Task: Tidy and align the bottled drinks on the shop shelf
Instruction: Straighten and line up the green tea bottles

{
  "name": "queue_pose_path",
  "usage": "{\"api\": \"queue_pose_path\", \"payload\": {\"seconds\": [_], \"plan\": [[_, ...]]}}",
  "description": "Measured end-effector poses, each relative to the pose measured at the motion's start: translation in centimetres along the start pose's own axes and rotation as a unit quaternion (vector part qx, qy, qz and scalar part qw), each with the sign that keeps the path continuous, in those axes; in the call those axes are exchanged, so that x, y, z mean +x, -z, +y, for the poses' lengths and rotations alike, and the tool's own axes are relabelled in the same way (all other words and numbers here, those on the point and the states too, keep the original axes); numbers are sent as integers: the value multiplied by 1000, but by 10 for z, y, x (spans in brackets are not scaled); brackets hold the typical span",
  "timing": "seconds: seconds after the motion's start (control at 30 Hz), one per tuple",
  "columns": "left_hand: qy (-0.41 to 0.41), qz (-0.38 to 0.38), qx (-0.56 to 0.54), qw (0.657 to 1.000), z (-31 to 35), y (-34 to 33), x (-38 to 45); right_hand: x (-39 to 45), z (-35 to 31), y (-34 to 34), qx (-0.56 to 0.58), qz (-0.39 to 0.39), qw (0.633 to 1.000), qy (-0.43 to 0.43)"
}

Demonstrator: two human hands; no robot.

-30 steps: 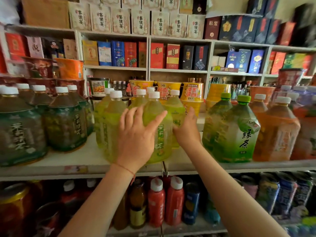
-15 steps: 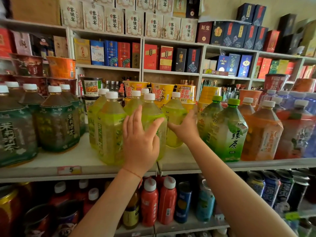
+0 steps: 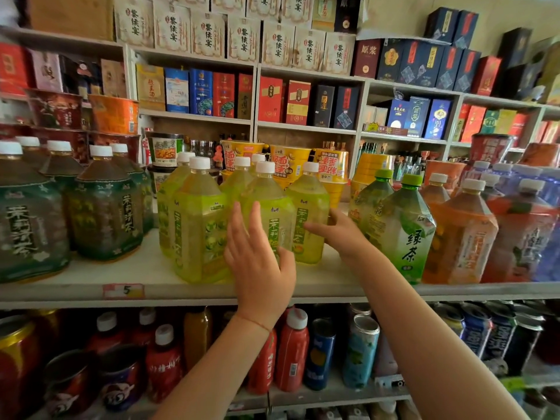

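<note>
Here, one white shop shelf (image 3: pixel 91 277), with a price tag marked 5 (image 3: pixel 123 291) on its front edge.

Yellow-green tea bottles (image 3: pixel 200 225), white caps: a cluster at mid-shelf, upright, close together. Left hand (image 3: pixel 257 262): fingers straight and spread, laid flat against the front bottle (image 3: pixel 272 216) of the cluster, gripping nothing. Right hand (image 3: pixel 339 231): reaching to the right-hand bottle (image 3: pixel 309 216) of the cluster, fingers against its side; whether they curl round it cannot be told.

Dark green jasmine tea bottles (image 3: pixel 103 213): left end of the shelf, apart from the cluster.

Green tea bottles with green caps (image 3: pixel 406 225): just right of the right hand. Orange drink bottles (image 3: pixel 460 234): further right, beside them.

Instant noodle cups (image 3: pixel 288 165): behind the cluster.

Lower shelf: red bottles (image 3: pixel 291 353) and cans (image 3: pixel 360 350).

Upper shelves: boxed goods (image 3: pixel 206 34).
</note>
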State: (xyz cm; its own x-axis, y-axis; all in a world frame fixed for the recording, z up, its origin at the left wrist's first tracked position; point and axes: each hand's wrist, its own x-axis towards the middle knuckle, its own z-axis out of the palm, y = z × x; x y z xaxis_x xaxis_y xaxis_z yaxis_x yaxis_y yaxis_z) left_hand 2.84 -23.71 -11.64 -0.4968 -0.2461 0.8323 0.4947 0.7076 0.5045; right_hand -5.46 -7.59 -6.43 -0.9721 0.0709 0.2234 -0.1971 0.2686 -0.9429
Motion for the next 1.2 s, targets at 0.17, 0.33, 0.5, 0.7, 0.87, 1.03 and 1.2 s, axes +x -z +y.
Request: {"api": "queue_pose_path", "payload": {"seconds": [0.17, 0.33, 0.5, 0.7, 0.87, 1.03, 1.2], "plan": [[59, -21, -11, 998, 10, -1, -1, -6, 7, -6, 27, 1, 999, 22], [143, -53, -56, 987, 14, 4, 8, -12, 9, -8, 33, 13, 999, 26], [186, -91, -129, 970, 16, 3, 23, -19, 7, -12, 9, 35, 999, 33], [227, -184, -219, 931, 1, 4, 32, -28, 3, -15, -16, 52, 998, 25], [219, -237, -305, 896, 7, -3, 30, -30, -2, -10, 29, 45, 998, -27], [242, -276, -330, 870, 23, -20, 32, -41, -3, -8, 209, 100, 964, -134], [359, -221, -388, 820, 27, -39, 48, -46, -5, -9, 218, 121, 957, -146]]}}
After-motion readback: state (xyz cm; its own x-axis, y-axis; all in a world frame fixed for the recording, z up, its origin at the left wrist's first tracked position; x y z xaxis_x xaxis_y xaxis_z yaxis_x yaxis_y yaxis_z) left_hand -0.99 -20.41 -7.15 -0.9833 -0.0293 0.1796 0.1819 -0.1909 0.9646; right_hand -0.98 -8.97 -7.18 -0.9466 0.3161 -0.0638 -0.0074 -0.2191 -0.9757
